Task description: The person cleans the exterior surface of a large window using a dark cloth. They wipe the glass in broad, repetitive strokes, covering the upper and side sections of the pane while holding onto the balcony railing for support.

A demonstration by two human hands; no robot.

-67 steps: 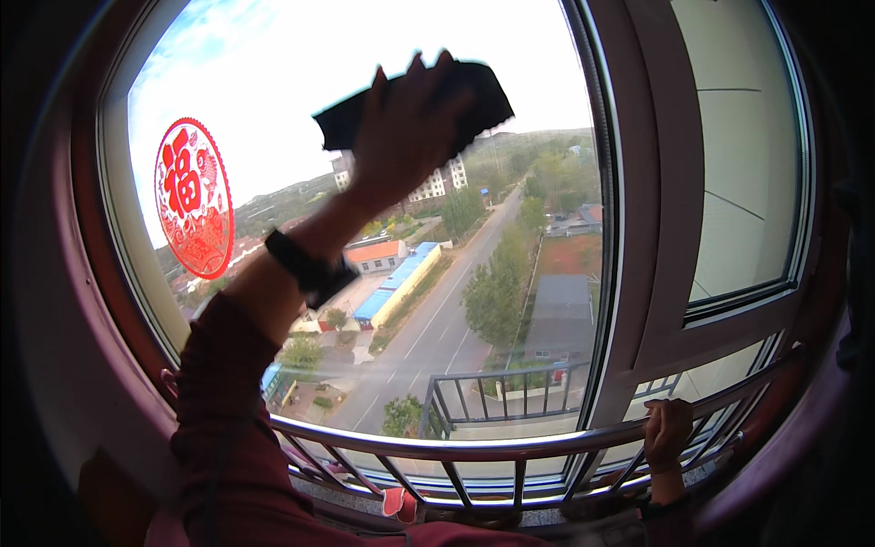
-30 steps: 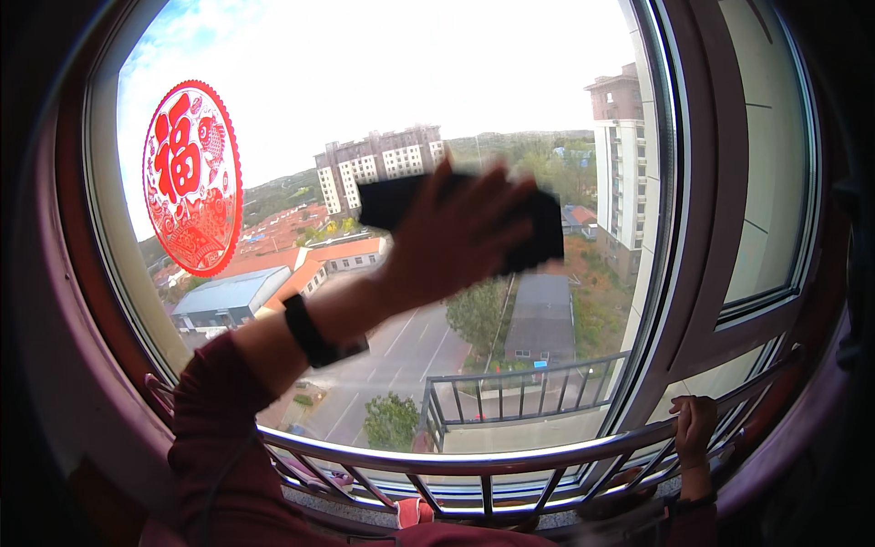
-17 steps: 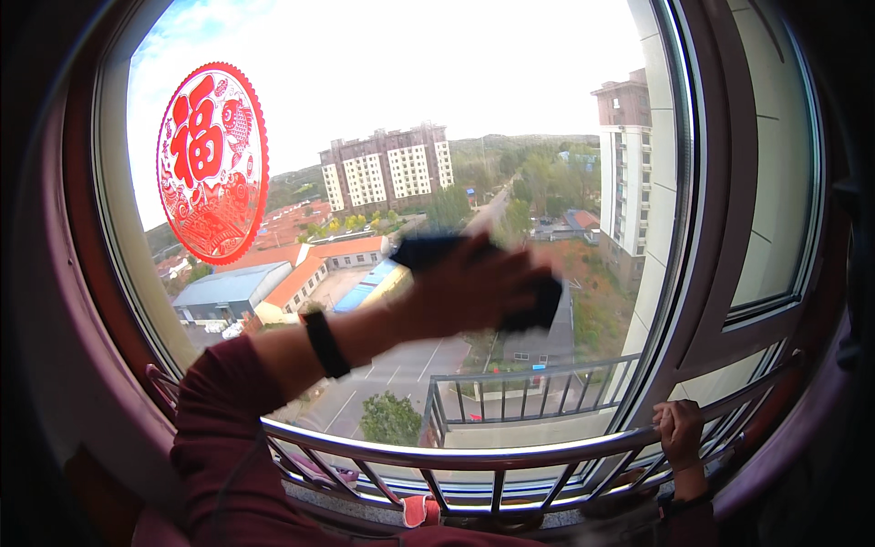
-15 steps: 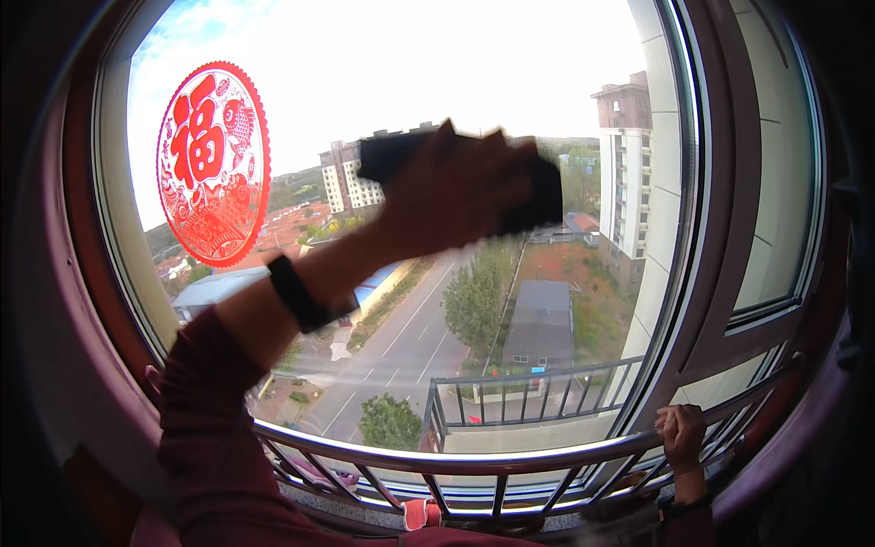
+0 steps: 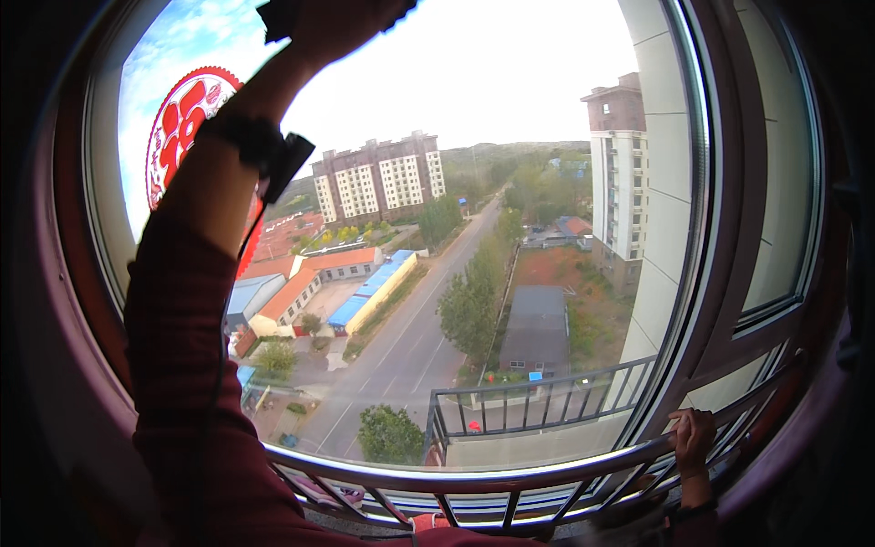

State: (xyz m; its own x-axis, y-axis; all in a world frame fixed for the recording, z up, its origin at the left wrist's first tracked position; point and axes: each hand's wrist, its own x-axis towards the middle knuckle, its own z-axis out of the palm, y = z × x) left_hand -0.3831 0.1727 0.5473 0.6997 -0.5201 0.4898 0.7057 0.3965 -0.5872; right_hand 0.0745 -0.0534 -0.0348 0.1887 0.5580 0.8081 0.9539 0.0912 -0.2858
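My left hand (image 5: 342,20) is raised to the top edge of the big window pane (image 5: 510,118), pressing a dark cloth (image 5: 276,18) against the glass. Most of the cloth is cut off by the frame's upper edge. A black wrist device (image 5: 260,150) sits on that forearm, and a dark red sleeve covers the arm below it. My right hand (image 5: 691,439) is low at the right, fingers wrapped around the metal guard rail (image 5: 474,474) that runs across the bottom of the window.
A round red paper decoration (image 5: 182,128) is stuck on the glass at the left, partly behind my arm. The dark window frame (image 5: 729,228) stands at the right, with another pane beyond it. Buildings, trees and a road lie outside.
My left hand has swept the cloth around the pane, down to its middle and now up and left to the top edge. My right hand has stayed on the rail.
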